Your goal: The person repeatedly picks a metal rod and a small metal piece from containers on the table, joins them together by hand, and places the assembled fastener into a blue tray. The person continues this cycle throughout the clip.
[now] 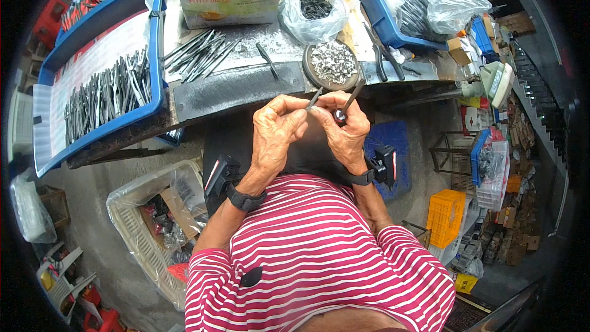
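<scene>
Close to the bench's front edge, both hands are raised and nearly touching at the fingertips. My left hand [275, 129] pinches a slim dark metal piece [315, 96] between thumb and fingers, its tip pointing up and away. In my right hand [348, 133] is a dark rod-shaped tool [353, 94] with a round black end [340, 117]; its exact kind is partly hidden by the fingers. Just beyond them stands a round dish [309, 77] of small silvery parts. A single dark slim piece [267, 61] lies left of the dish.
A pile of slim dark pieces [200, 55] lies left on the bench. Blue trays [158, 43], a cardboard box [230, 11] and a plastic bag [332, 24] of black parts surround it. Black-handled pliers [381, 61] lie right. A lined crate [132, 193] stands on the floor.
</scene>
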A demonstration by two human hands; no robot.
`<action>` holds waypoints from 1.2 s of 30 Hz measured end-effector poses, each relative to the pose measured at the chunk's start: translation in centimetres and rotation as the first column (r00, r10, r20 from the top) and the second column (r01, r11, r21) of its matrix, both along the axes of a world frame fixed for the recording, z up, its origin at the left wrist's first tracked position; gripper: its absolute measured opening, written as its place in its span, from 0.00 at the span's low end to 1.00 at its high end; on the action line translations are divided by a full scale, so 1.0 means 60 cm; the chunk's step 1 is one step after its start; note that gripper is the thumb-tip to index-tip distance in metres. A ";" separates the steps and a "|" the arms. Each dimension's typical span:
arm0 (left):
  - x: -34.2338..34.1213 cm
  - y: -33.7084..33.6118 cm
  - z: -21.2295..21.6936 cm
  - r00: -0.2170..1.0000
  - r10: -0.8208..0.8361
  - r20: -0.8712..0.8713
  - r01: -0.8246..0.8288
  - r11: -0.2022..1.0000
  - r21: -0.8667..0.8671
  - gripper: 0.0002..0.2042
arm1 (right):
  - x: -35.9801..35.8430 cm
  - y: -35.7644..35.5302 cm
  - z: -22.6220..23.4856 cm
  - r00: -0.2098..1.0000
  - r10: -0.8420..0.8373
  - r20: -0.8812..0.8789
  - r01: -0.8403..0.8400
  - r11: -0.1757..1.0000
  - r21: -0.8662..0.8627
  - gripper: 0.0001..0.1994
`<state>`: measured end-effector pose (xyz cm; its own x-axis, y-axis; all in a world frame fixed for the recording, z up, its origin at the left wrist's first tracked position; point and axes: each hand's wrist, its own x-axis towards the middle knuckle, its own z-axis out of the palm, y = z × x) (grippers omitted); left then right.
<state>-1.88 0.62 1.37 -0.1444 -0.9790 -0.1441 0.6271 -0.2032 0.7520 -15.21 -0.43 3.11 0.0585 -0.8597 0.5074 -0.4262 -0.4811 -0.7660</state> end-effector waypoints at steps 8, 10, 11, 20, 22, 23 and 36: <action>0.009 -0.002 0.003 0.993 -0.082 -0.080 0.078 0.996 -0.052 0.05 | -0.011 0.003 0.010 0.885 0.026 0.465 -0.207 0.917 0.342 0.10; 0.009 -0.003 0.006 0.989 -0.091 -0.119 0.084 0.995 -0.062 0.05 | -0.007 -0.001 0.010 0.789 0.020 0.614 -0.305 0.880 0.364 0.11; 0.008 -0.003 0.008 0.996 -0.048 -0.077 0.042 0.996 -0.083 0.05 | -0.003 -0.003 0.009 0.762 0.011 0.648 -0.321 0.875 0.363 0.11; -0.018 -0.003 0.010 0.828 0.429 0.362 -0.270 0.870 -0.412 0.05 | 0.034 -0.003 0.001 0.743 -0.097 0.663 -0.221 0.899 0.379 0.04; -0.023 -0.005 0.010 0.756 0.510 0.410 -0.297 0.826 -0.479 0.05 | 0.042 -0.001 0.002 0.806 -0.092 0.585 -0.131 0.935 0.328 0.03; -0.024 -0.005 0.011 0.754 0.513 0.410 -0.303 0.826 -0.476 0.05 | 0.045 0.000 0.003 0.852 -0.089 0.516 -0.082 0.951 0.299 0.03; -0.021 -0.006 0.019 0.927 0.297 0.230 -0.253 0.946 -0.203 0.05 | 0.045 -0.003 0.014 0.926 -0.033 0.376 -0.095 0.944 0.317 0.13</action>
<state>-3.12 0.24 2.52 0.1542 -0.9876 0.0285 0.4239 0.0921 0.9010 -12.49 -0.58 3.94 -0.0488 -0.9803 0.1914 -0.0694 -0.1879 -0.9797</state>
